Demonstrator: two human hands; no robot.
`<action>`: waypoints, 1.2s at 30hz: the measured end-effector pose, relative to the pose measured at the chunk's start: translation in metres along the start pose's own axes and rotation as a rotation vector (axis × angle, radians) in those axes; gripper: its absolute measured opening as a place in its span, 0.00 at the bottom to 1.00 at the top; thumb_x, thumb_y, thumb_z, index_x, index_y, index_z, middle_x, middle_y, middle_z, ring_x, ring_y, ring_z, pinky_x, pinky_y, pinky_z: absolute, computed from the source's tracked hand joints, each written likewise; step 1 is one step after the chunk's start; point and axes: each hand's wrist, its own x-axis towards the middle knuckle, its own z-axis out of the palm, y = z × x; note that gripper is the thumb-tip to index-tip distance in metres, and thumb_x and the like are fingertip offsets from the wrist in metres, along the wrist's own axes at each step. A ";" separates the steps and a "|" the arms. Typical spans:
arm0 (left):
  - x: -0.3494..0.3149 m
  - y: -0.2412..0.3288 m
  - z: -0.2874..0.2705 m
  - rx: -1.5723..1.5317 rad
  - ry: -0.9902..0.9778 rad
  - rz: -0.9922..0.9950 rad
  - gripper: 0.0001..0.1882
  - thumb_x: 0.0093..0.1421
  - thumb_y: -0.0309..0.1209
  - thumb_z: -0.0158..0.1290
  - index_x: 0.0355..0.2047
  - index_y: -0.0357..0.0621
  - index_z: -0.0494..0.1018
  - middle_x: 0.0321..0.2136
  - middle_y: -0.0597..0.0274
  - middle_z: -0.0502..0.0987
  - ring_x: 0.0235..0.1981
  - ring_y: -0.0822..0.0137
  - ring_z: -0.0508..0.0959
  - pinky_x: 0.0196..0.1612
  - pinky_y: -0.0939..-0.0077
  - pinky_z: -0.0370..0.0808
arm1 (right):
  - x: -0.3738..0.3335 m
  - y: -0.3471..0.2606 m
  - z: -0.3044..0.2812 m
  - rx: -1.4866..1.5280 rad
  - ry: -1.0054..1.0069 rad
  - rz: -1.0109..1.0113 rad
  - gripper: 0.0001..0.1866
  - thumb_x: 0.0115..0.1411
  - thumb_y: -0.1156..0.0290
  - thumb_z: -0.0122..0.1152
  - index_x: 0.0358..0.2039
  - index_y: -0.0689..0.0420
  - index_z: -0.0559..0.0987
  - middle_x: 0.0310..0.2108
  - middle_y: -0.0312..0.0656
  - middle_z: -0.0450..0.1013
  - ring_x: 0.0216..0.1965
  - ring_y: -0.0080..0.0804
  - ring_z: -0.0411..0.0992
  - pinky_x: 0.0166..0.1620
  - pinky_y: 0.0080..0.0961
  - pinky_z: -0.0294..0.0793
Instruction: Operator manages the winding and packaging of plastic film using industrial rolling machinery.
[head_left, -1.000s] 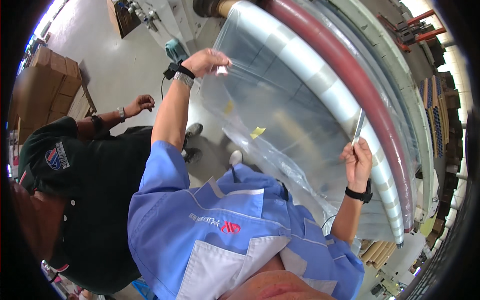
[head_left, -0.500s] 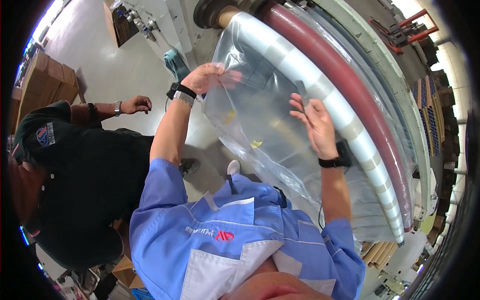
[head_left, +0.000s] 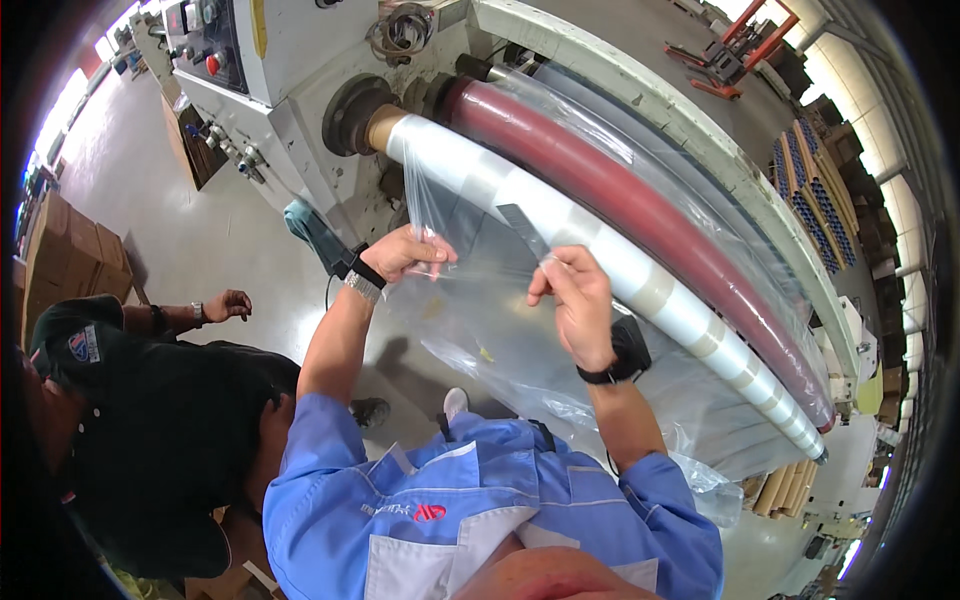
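Note:
Clear plastic film [head_left: 450,330] hangs in a loose sheet from a whitish film roll [head_left: 520,200] with tan bands along it. My left hand [head_left: 402,256] is closed on the film near the roll's left end, pulling it into taut creases. Closed around a dark grey, flat, blade-like strip [head_left: 522,230], my right hand [head_left: 582,300] is right of the left one, in front of the roll. The strip points up and left, its tip overlapping the roll in view. Its lower end is hidden in my fingers. Small yellow bits show on the film.
A dark red roller [head_left: 610,170] lies behind the film roll in the machine frame [head_left: 700,135]. A control box [head_left: 215,60] stands far left. A person in a dark shirt [head_left: 160,430] is close at my left. Cartons [head_left: 75,245] are stacked beyond.
My right hand has come left, closer to my left hand, and its spread fingers have closed around the dark strip. The film near my left hand is now drawn taut. The view has shifted.

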 end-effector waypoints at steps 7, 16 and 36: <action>0.011 -0.007 -0.008 -0.125 0.032 -0.034 0.08 0.55 0.29 0.63 0.30 0.37 0.77 0.23 0.61 0.78 0.23 0.70 0.78 0.28 0.78 0.73 | 0.021 0.002 -0.001 -0.050 0.126 -0.393 0.05 0.68 0.75 0.51 0.41 0.62 0.70 0.27 0.47 0.76 0.28 0.32 0.76 0.34 0.29 0.78; -0.013 -0.014 -0.035 -0.233 0.165 0.179 0.15 0.62 0.42 0.58 0.37 0.43 0.76 0.30 0.56 0.80 0.23 0.72 0.73 0.24 0.81 0.66 | -0.033 0.065 -0.003 -0.121 0.107 0.223 0.08 0.69 0.71 0.52 0.43 0.62 0.72 0.28 0.44 0.77 0.26 0.29 0.76 0.31 0.23 0.77; -0.007 0.024 -0.033 -0.110 0.829 0.518 0.11 0.63 0.36 0.58 0.28 0.41 0.80 0.18 0.75 0.70 0.18 0.81 0.64 0.22 0.83 0.58 | 0.135 0.043 0.070 -1.084 -0.088 -0.560 0.06 0.61 0.72 0.60 0.35 0.62 0.78 0.30 0.51 0.78 0.30 0.49 0.78 0.34 0.35 0.76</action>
